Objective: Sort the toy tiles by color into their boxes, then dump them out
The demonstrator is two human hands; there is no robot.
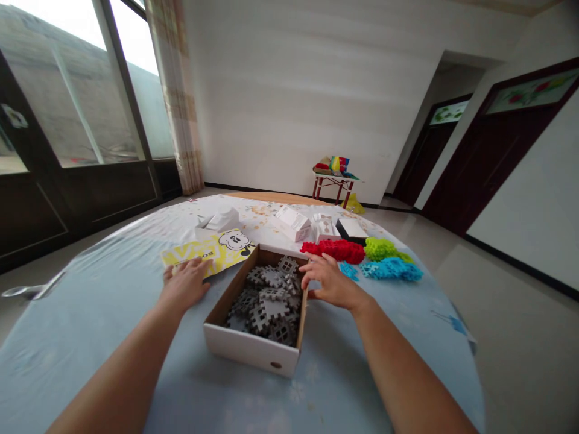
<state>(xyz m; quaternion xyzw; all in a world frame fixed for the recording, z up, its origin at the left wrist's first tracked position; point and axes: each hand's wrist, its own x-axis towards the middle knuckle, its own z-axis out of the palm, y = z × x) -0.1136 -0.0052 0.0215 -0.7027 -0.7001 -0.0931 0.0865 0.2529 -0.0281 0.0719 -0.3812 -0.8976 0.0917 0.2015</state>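
Cardboard box (253, 352), open-topped, brown inside and white outside, sits mid-table right in front of the person, btwn the two forearms. It's approx half full of grey interlocking pcs (266, 301).

Handling, judged by looks: the box is thin card, light itself but w/ a load in it, so the walls prob flex if squeezed. Best held by both long side walls low down, or from under the base, not by one rim. The pcs look like hard plastic: stiff, light, not fragile, not slippery. Their notched edges likely snag on each other, so they may lift in clumps. To take one, pinch it across its flat faces.

Looks: the pcs are square-ish tiles w/ slotted edges and window-like cut-outs, all one mid grey, piled loose. The near white wall of the box has a small round mark.

L hand (185, 283) lies flat, palm down, fingers spread, on the pale blue tablecloth (90, 325) just left of the box. Its fingertips touch a yellow printed card (212, 250) w/ a cartoon mouse face; it holds nothing. R hand (328, 280) is at the box's far right corner, fingers loosely spread and resting on the rim, no closed grip visible.

Just beyond the R hand are heaps of red pcs (337, 249), green pcs (380, 247) and blue pcs (393, 268). Further back stand white cartons (294, 223).
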